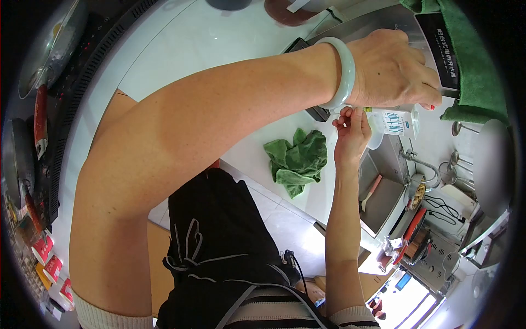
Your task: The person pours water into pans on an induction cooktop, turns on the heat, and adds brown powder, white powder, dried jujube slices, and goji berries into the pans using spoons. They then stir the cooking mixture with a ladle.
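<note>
My left hand (392, 68), with a pale bangle at the wrist, reaches across in front of a metal appliance with a black label (438, 52). Its fingers are curled downward, and whatever they grip is hidden. Below it, my right hand (353, 131) is closed in a pinch; what it holds, if anything, I cannot make out. Right beside those fingers are a white cup-like vessel (376, 136) and a white printed carton (397, 123). A crumpled green cloth (297, 160) lies on the white counter (241, 145), left of my right forearm.
Another green cloth (482, 66) hangs over the appliance. A sink (383, 205) with a wooden-handled tool (371, 192) lies at the right, near a faucet (422, 160). Pans (52, 49) stand on a black cooktop at the far left, with red cups (52, 268) below.
</note>
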Demonstrator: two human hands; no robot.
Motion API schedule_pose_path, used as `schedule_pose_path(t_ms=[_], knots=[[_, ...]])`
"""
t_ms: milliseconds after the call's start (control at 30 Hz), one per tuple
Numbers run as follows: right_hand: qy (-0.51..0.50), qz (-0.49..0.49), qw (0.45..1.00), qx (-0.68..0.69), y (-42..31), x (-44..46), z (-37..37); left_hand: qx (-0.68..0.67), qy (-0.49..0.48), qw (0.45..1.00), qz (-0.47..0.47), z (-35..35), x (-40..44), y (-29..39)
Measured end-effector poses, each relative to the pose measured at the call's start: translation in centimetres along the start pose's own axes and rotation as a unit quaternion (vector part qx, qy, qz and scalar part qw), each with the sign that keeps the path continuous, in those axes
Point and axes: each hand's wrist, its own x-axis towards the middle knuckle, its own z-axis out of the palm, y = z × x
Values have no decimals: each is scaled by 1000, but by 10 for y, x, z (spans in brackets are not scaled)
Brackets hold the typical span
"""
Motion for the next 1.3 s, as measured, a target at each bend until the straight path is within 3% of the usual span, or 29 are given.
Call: schedule_pose_path(t_ms=[400, 600, 700, 900, 1300], knots=[[7, -7, 1000, -1, 1, 1, 0, -19, 15, 1000, 3, 3, -2, -2], [-4, 2, 1000, -3, -1, 0, 0, -48, -22, 999, 2, -5, 1, -2], [-6, 1, 1000, 0, 0, 1, -1, -31, 8, 999, 19, -2, 0, -5], [-4, 3, 1000, 2, -1, 1, -1, -24, -36, 999, 30, -5, 7, -8], [-10, 7, 1000, 15, 2, 2, -4, -44, 17, 996, 76, -3, 12, -13]])
